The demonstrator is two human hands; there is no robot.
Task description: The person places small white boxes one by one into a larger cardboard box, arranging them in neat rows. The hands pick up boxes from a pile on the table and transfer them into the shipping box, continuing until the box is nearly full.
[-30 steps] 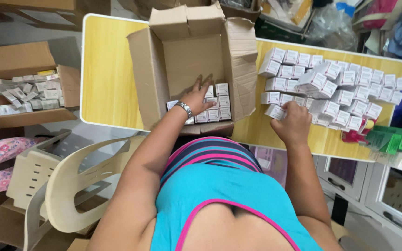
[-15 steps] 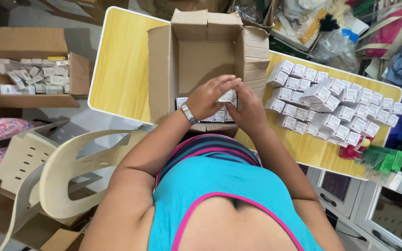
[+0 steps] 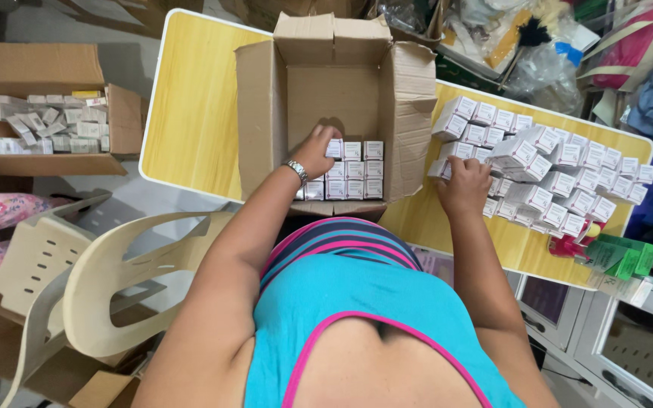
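Observation:
An open cardboard carton stands on a yellow table, with rows of small white boxes packed along its near side. My left hand, with a watch on the wrist, is inside the carton and presses on the top left box of those rows. My right hand is outside the carton on the table, closed over a small white box at the near left edge of a large pile of white boxes.
A second carton with loose small boxes sits on the left beyond the table. Two beige plastic chairs stand at the lower left. Green packets lie at the table's right end. Bags and clutter fill the back right.
Both hands were together inside the carton half a second ago. My right hand has since moved out to the pile on the right, while my left stays in the carton.

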